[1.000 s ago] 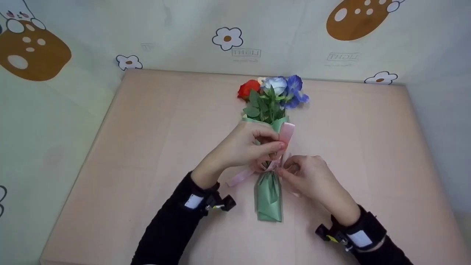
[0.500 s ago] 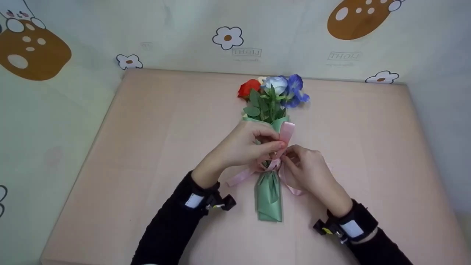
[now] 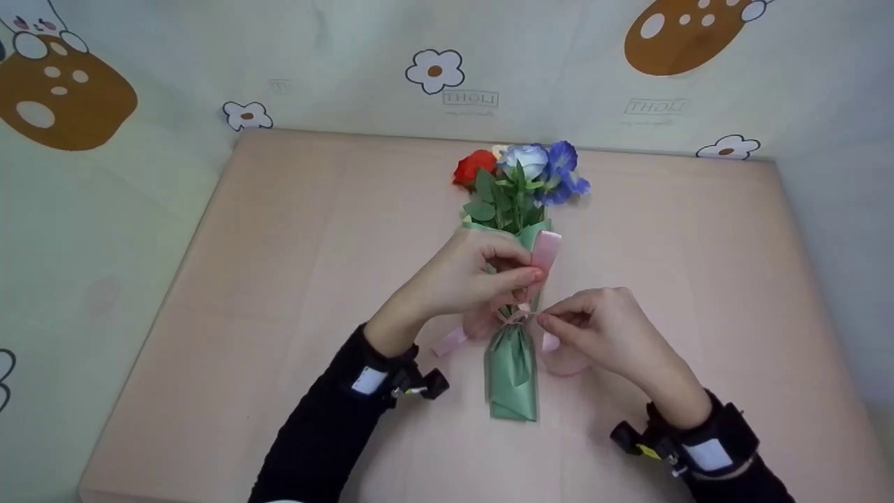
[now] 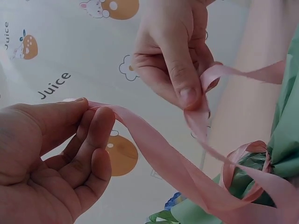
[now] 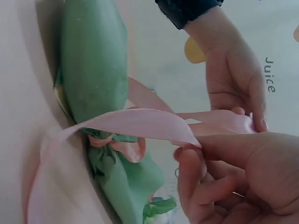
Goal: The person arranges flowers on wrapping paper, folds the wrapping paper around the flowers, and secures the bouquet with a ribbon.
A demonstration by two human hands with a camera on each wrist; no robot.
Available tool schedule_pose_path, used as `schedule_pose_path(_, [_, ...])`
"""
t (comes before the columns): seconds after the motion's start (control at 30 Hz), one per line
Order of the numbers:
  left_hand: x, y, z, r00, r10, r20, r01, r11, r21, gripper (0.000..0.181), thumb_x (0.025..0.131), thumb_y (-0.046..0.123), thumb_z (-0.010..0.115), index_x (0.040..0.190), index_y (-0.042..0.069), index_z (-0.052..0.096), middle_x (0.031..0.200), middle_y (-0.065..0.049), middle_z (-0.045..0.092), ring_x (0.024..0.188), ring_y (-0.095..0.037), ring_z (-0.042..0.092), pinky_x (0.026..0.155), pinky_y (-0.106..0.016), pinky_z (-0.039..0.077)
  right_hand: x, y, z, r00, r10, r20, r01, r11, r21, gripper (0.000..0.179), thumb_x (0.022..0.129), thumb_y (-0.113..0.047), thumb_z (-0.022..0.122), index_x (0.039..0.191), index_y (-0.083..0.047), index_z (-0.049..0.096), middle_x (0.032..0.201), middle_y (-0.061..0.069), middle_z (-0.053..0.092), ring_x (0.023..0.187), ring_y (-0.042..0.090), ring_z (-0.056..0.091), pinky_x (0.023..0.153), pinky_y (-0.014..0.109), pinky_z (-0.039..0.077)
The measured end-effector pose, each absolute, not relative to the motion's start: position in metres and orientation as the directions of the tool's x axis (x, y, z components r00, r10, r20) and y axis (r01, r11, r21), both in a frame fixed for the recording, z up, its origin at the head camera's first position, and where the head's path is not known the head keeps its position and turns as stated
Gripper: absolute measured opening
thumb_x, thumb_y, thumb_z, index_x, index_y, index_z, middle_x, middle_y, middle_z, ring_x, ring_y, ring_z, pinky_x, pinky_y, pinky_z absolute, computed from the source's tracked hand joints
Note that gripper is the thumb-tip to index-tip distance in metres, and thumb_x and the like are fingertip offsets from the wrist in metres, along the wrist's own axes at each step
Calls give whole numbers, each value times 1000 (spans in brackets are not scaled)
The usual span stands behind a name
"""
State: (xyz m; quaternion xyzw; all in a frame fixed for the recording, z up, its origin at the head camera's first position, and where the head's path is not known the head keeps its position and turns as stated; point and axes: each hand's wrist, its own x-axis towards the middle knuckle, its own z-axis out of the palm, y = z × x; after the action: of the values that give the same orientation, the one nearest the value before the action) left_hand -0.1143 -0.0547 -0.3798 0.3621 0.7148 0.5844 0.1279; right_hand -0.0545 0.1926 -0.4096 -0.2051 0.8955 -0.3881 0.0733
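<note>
A bouquet wrapped in green paper (image 3: 512, 374) lies on the table, flowers at the far end: a red rose (image 3: 476, 168), a light blue rose (image 3: 525, 162) and a blue-violet flower (image 3: 561, 169). Pink ribbon (image 3: 547, 248) circles its gathered waist. Over the wrapping, my left hand (image 3: 475, 276) pinches one ribbon length between thumb and fingers, its end sticking up past them. To the right of the waist, my right hand (image 3: 607, 328) pinches another length. In the left wrist view both ribbon lengths (image 4: 163, 163) run from the fingers to the tied waist.
The table (image 3: 314, 244) has a pale pink cover. Behind it and at the sides hangs a light sheet (image 3: 335, 70) printed with flowers and brown shapes. Black bands with small cameras (image 3: 436, 384) sit on both wrists. A loose ribbon tail (image 3: 450, 342) lies left of the bouquet.
My right hand moved up to the ribbon near my left fingertips, then back down and right, drawing a length of ribbon out sideways. The left hand has stayed in place.
</note>
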Motion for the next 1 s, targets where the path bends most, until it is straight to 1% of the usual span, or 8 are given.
schedule_pose_path(0.13, [-114,-55,-380,-707,667,236,372,67,926,12,104,8,76,100,-2,80,88,-6,74,76,-12,71,69,-30,61,-56,182,-418,-893,-446,-66,-258,626,-736,6,97,-13,84,94,-13,89,80,-8,80,69,6,69,59,23,54])
schedule_pose_path(0.4, [-114,-54,-380,-706,657,264,417,84,905,11,103,8,78,98,-1,81,88,-5,73,77,-8,66,69,-25,55,-67,164,-434,-946,-321,-46,-191,666,-721,17,94,-20,89,77,-15,85,67,-9,73,67,8,67,60,25,51])
schedule_pose_path(0.5, [-113,-54,-380,-711,652,264,418,90,904,11,103,9,78,97,0,81,88,-3,73,78,-6,63,70,-25,53,-71,163,-437,-962,-269,-43,-166,705,-690,15,90,-20,91,86,-11,79,67,-6,69,67,11,64,62,28,50])
schedule_pose_path(0.6, [-113,-53,-379,-713,650,264,417,90,904,13,103,10,78,95,1,80,87,-2,73,78,-6,63,72,-25,52,-73,164,-441,-970,-242,-37,-157,733,-662,26,88,-20,92,103,-8,75,67,-4,66,65,12,63,61,31,49])
schedule_pose_path(0.67, [-112,-53,-379,-712,650,265,419,90,904,12,103,10,78,95,1,81,88,-2,74,78,-6,63,72,-25,53,-74,165,-444,-970,-241,-31,-163,739,-654,31,89,-22,92,109,-7,75,67,-4,65,63,12,63,59,31,48])
schedule_pose_path(0.8, [-112,-53,-379,-713,651,262,413,88,906,12,103,9,78,95,1,80,87,-2,73,78,-6,65,70,-24,53,-72,167,-447,-965,-263,16,-214,745,-632,17,91,-23,90,92,-11,77,66,-6,65,63,11,62,59,31,47])
schedule_pose_path(0.9, [-113,-53,-379,-709,656,258,406,80,910,13,103,10,77,95,1,80,86,-3,73,77,-7,65,69,-26,53,-69,167,-448,-959,-272,77,-262,752,-605,18,90,-19,87,79,-14,73,66,-7,65,63,11,61,59,31,49])
schedule_pose_path(1.0, [-113,-53,-379,-707,660,254,402,80,912,13,104,10,77,96,1,80,87,-1,72,78,-8,64,70,-27,53,-65,168,-449,-957,-261,126,-286,769,-572,22,90,-14,82,74,-16,67,62,-8,59,58,11,56,55,32,45])
